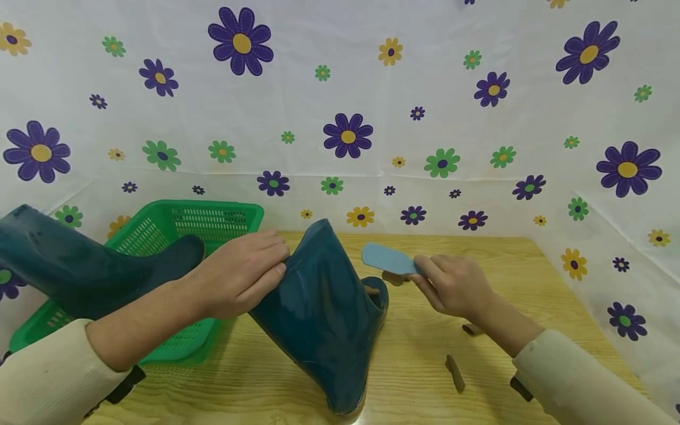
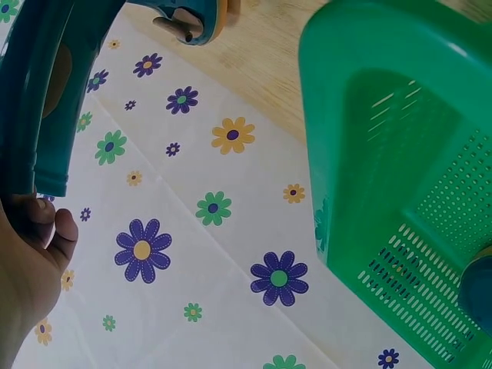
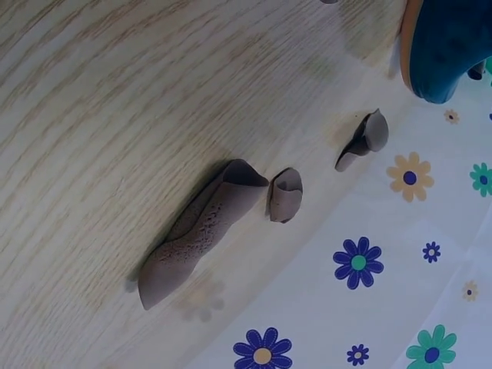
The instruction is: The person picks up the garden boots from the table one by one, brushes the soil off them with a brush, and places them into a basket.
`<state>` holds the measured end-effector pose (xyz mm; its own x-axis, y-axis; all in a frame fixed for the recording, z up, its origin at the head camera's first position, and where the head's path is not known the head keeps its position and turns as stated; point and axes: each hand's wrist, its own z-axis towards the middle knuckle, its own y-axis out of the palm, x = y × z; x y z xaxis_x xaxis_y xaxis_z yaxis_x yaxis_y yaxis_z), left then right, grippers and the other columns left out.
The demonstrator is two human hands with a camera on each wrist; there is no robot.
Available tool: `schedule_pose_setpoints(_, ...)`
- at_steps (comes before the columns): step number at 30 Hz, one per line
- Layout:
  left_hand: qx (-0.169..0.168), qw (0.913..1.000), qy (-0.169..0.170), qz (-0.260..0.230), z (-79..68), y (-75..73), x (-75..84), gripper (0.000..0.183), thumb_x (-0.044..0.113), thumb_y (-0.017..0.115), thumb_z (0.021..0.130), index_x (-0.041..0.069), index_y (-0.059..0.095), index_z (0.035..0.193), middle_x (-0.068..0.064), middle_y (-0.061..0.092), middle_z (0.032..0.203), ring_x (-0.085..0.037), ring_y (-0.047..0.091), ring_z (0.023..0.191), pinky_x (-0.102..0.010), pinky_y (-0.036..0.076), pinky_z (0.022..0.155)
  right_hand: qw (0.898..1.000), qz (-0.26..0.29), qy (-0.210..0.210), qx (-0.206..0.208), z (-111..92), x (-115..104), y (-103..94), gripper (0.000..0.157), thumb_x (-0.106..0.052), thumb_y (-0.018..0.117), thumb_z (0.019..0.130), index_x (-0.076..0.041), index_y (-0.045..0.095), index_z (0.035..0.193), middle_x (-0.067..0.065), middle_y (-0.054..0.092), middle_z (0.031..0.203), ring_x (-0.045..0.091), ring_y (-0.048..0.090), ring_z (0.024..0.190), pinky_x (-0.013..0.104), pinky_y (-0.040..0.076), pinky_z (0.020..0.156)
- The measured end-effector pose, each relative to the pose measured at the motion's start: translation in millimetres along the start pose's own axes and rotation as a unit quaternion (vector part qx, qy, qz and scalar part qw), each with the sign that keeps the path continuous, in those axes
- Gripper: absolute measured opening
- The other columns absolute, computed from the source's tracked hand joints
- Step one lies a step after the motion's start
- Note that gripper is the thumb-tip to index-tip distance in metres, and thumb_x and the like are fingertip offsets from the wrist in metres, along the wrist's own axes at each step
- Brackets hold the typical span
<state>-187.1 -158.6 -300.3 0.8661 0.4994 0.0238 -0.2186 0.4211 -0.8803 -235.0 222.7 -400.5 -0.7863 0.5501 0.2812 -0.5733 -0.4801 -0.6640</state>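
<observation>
A teal rubber boot [image 1: 319, 307] stands tilted on the table, with a brown piece [image 1: 372, 290] on its front part. My left hand [image 1: 247, 268] grips the boot at the top of its shaft; in the left wrist view the fingers [image 2: 61, 238] curl at the rim. To the right of the boot, my right hand [image 1: 457, 286] pinches a light blue flat scraper [image 1: 388, 258] by its near end. The scraper's broad rounded end points left toward the boot. Beneath this hand lie several curled brown pieces [image 3: 200, 234] on the table.
At the left, a green perforated basket [image 1: 209, 208] holds a second teal boot [image 1: 143, 271], its shaft sticking out over the left side. The wooden table [image 1: 504, 260] meets a white flowered cloth [image 1: 297, 106] at the back and sides. One brown strip [image 1: 455, 373] lies nearer the front.
</observation>
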Motion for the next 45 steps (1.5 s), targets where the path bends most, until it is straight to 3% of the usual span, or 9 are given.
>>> schedule_pose_setpoints(9, 0.009, 0.9999, 0.001, -0.008, 0.5, 1.4, 1.4, 0.022, 0.020, 0.049, 0.103, 0.018, 0.050, 0.081, 0.008, 0.036, 0.073, -0.005, 0.035, 0.071, -0.025, 0.031, 0.067, 0.985, 0.044, -0.014, -0.164, -14.3, -2.7, 6.9, 0.036, -0.041, 0.035, 0.108, -0.015, 0.054, 0.094, -0.009, 0.039, 0.058, 0.001, 0.026, 0.047, 0.017, 0.020, 0.046)
schedule_pose_setpoints(16, 0.004, 1.0000, 0.000, 0.001, 1.8, 1.2, 2.1, 0.023, 0.024, 0.049, 0.104, 0.019, 0.051, 0.081, 0.008, 0.036, 0.072, -0.005, 0.035, 0.070, -0.024, 0.031, 0.066, 0.987, -0.054, 0.061, -0.136, -8.8, -3.5, 9.4, 0.052, -0.041, 0.015, 0.109, -0.010, 0.052, 0.089, -0.005, 0.036, 0.055, 0.005, 0.024, 0.045, 0.020, 0.020, 0.041)
schedule_pose_setpoints(21, -0.005, 0.9999, -0.010, 0.002, 2.9, -0.2, 3.5, 0.022, 0.028, 0.051, 0.104, 0.018, 0.054, 0.085, 0.008, 0.039, 0.074, -0.005, 0.036, 0.071, -0.025, 0.032, 0.067, 0.983, -0.066, 0.086, -0.149, -7.3, -3.5, 7.9, 0.055, -0.044, 0.009, 0.107, -0.012, 0.049, 0.087, -0.005, 0.035, 0.055, 0.005, 0.022, 0.045, 0.020, 0.017, 0.042)
schedule_pose_setpoints(23, -0.027, 0.9990, -0.035, -0.004, 4.2, -3.2, 6.1, 0.017, 0.029, 0.055, 0.102, 0.016, 0.057, 0.091, 0.008, 0.043, 0.075, -0.005, 0.039, 0.071, -0.025, 0.035, 0.067, 0.981, -0.060, 0.090, -0.164, -7.8, -4.6, 8.1, 0.050, -0.043, 0.017, 0.109, -0.012, 0.049, 0.088, -0.006, 0.036, 0.055, 0.005, 0.023, 0.045, 0.020, 0.018, 0.042)
schedule_pose_setpoints(28, -0.097, 0.9877, -0.118, -0.032, 12.9, -14.1, 20.9, 0.021, 0.023, 0.057, 0.102, 0.008, 0.059, 0.117, 0.001, 0.063, 0.097, -0.013, 0.058, 0.088, -0.035, 0.051, 0.080, 0.970, -0.042, 0.125, -0.202, -8.1, -8.7, 8.0, 0.024, -0.031, 0.056, 0.101, -0.012, 0.050, 0.088, -0.006, 0.036, 0.055, 0.006, 0.027, 0.046, 0.020, 0.020, 0.043)
schedule_pose_setpoints(30, -0.103, 0.9855, -0.131, -0.032, 17.4, -18.0, 28.0, 0.023, 0.020, 0.056, 0.102, 0.007, 0.058, 0.121, -0.002, 0.066, 0.104, -0.016, 0.061, 0.093, -0.039, 0.052, 0.084, 0.967, -0.039, 0.138, -0.212, -8.4, -9.7, 8.3, 0.025, -0.031, 0.057, 0.101, -0.012, 0.050, 0.087, -0.006, 0.036, 0.055, 0.006, 0.027, 0.046, 0.020, 0.021, 0.043)
schedule_pose_setpoints(36, -0.071, 0.9957, -0.058, 0.015, 32.2, -26.4, 41.6, 0.015, 0.013, 0.064, 0.097, 0.009, 0.063, 0.111, 0.000, 0.066, 0.096, -0.014, 0.059, 0.085, -0.035, 0.052, 0.080, 0.965, -0.037, 0.156, -0.209, -14.1, -7.2, 8.4, 0.053, -0.048, 0.016, 0.107, -0.012, 0.049, 0.086, -0.005, 0.037, 0.055, 0.006, 0.029, 0.045, 0.021, 0.022, 0.043)
schedule_pose_setpoints(38, -0.063, 0.9968, -0.024, 0.043, 35.3, -29.2, 41.4, 0.014, 0.013, 0.068, 0.094, 0.009, 0.066, 0.108, 0.000, 0.067, 0.096, -0.015, 0.061, 0.085, -0.036, 0.052, 0.081, 0.964, -0.039, 0.161, -0.208, -15.5, -6.2, 8.4, 0.056, -0.049, 0.012, 0.106, -0.012, 0.049, 0.086, -0.005, 0.038, 0.055, 0.006, 0.029, 0.045, 0.021, 0.022, 0.043)
schedule_pose_setpoints(45, -0.042, 0.9953, 0.030, 0.082, 35.5, -36.4, 21.9, 0.016, 0.012, 0.072, 0.090, 0.012, 0.069, 0.106, 0.001, 0.066, 0.092, -0.016, 0.058, 0.084, -0.034, 0.049, 0.077, 0.955, -0.025, 0.189, -0.225, -16.7, -5.8, 5.3, 0.023, -0.029, 0.059, 0.100, -0.013, 0.050, 0.086, -0.006, 0.036, 0.055, 0.006, 0.030, 0.045, 0.021, 0.022, 0.043)
